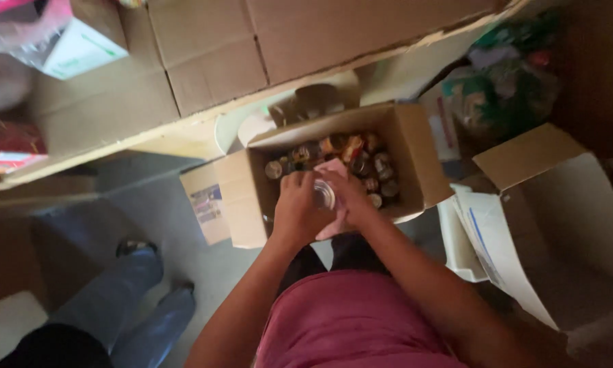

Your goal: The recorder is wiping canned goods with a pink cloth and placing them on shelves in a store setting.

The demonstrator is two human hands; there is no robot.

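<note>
head view | left hand (296, 208) and right hand (347, 197) both clamped on small clear jar (323, 194) | jar held over open cardboard box (415, 150) of tins on floor | another person's jeans-clad legs (139, 300) at left

Single head view, steeply down, perhaps close, over open carton (415, 153).

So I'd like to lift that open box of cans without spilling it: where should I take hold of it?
Judging by its pose, grip the open cardboard box low on its two short side walls, one hand from each side. The flaps stand loose and the cans fill it, so the flaps likely would not bear the weight.
</note>
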